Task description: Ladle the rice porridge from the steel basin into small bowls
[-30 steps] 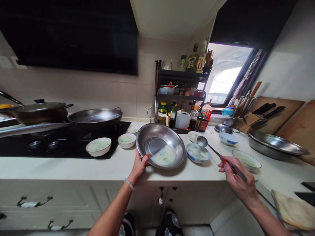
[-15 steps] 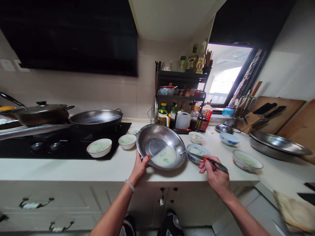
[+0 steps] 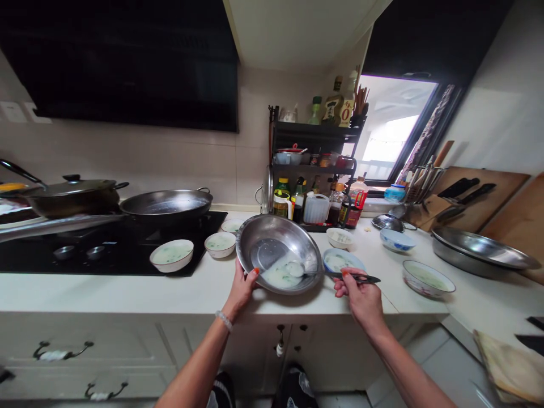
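Basin [image 3: 261, 249]: one, metal, tilted by the front edge of the counter [image 3: 106, 292], probably so the pale soup [image 3: 275, 277] pools for scooping; whether its base touches down, I cannot tell.
Left hand [image 3: 243, 288]: closed on the basin's near left rim, thumb over the lip, seemingly to keep the slant.
Ladle [image 3: 365, 278]: one, head dipped in the soup, handle out over the right rim.
Right hand [image 3: 363, 303]: closed around that handle.
Bowls [image 3: 171, 258]: seven; three by the right edge of the cooktop [image 3: 127, 249], four right of the basin, likely within reach.
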Demonstrator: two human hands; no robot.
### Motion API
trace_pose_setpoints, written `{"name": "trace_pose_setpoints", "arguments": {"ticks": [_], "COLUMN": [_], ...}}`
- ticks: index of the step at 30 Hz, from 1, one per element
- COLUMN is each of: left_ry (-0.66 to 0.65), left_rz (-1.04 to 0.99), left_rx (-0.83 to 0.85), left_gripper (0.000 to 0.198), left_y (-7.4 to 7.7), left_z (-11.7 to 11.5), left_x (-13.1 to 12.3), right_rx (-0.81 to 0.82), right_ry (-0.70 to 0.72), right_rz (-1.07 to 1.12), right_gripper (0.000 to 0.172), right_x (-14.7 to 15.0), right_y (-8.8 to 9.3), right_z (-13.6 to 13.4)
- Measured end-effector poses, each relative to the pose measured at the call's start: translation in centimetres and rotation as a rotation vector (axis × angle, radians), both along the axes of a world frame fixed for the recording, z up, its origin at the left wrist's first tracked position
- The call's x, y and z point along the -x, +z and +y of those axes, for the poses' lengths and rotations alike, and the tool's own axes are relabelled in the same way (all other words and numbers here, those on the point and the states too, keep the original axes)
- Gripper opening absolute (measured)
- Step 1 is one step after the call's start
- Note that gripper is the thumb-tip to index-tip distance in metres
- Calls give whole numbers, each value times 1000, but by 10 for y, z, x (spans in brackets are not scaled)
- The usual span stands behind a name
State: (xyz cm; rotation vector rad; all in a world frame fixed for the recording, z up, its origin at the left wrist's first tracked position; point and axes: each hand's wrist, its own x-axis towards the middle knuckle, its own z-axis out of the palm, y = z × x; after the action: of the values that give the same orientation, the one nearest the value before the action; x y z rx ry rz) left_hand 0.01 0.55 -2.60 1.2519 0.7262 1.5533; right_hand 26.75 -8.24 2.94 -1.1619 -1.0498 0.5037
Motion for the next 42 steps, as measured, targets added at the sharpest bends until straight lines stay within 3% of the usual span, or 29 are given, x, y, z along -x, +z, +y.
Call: {"name": "trace_pose_setpoints", "arguments": {"ticks": [13,29,42], "left_ry": [-79,-81,-75], "left_rz": [-18,-24,-32], "left_rx": [48,50,57], "left_gripper": [87,84,88], "left_y": [3,3,3], "left_z": [-3,-3,-4], "left_x": [-1,-1,-1], "right_rx": [-22,-51,-43], "right_ry": [-39,-35,-33], "right_rz": [118,-83,-18], "right_gripper": [44,35,40], "right_x": [-8,-3,-9], "right_y": [9,16,13], "right_z": [-8,-14,-12]}}
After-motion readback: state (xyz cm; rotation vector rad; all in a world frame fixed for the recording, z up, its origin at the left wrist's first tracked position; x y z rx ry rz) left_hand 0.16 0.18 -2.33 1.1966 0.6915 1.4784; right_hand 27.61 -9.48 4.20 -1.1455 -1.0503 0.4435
